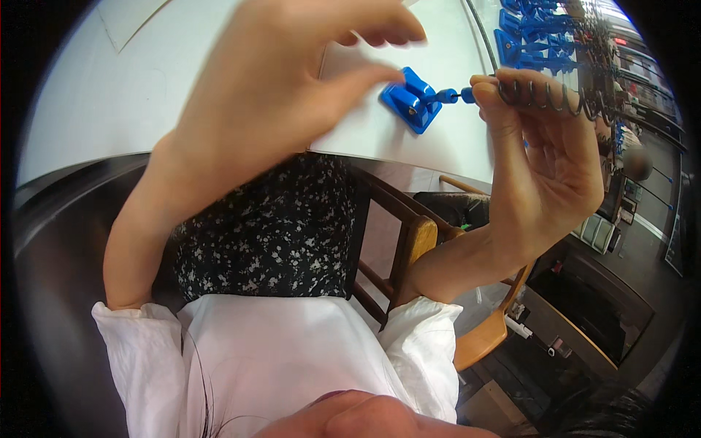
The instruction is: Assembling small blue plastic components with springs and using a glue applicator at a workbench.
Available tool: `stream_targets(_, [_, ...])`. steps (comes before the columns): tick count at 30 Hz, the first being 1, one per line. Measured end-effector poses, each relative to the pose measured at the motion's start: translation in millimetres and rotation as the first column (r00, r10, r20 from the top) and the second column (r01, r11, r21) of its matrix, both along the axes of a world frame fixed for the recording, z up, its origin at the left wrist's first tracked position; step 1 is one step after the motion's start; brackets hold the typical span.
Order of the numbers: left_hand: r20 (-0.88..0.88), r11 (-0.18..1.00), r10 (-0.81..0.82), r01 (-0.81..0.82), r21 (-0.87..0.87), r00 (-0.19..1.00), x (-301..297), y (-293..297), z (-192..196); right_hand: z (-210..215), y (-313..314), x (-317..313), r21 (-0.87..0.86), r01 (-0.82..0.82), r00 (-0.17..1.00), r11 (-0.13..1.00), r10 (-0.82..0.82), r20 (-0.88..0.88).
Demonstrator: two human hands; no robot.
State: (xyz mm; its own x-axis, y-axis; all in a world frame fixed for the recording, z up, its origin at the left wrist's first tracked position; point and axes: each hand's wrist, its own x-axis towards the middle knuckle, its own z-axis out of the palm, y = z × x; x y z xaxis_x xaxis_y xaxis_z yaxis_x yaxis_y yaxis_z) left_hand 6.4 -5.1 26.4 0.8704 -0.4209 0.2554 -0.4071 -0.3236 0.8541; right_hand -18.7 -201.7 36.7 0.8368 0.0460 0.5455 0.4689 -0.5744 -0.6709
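My left hand (248, 95) hangs over the white table (109, 102), slightly blurred, with thumb and fingers apart and nothing between them. Its thumb tip is close to a blue plastic base (413, 104) lying near the table's front edge. Small blue connector pieces (447, 95) run from that base toward my right hand (548, 153). Thumb and forefinger of the right hand pinch the near end of a dark coiled cord (593, 108), right beside the connector. The coil stretches off to the right across my fingers; the exact joint is hidden by the fingertips.
Several more blue bases (526, 40) stand at the far right of the table, with dark coils beside them. A thin dark cord (480, 33) lies on the tabletop. Below the edge is a wooden chair (421, 237). Shelves and a dark box (591, 306) fill the right side.
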Motion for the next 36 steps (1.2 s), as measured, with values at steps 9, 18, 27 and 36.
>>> stream_targets(9, [0.116,0.989,0.142,-0.146,0.026,0.983,44,-3,-7,-3,2,0,0.091,-0.046,0.999,0.995,0.046,0.008])
stream_targets(18, [0.01,0.998,0.054,-0.055,0.036,0.998,39,6,-1,-6,1,2,0.075,-0.067,0.998,0.995,0.066,0.019])
stream_targets(27, [0.182,0.988,-0.133,0.115,0.106,0.974,21,28,-22,-8,-8,1,0.073,-0.062,0.998,0.995,0.061,0.014])
stream_targets(36, [0.254,0.968,-0.127,0.064,0.243,0.959,16,23,-18,-3,1,0,-0.009,-0.049,0.997,0.999,0.049,0.052])
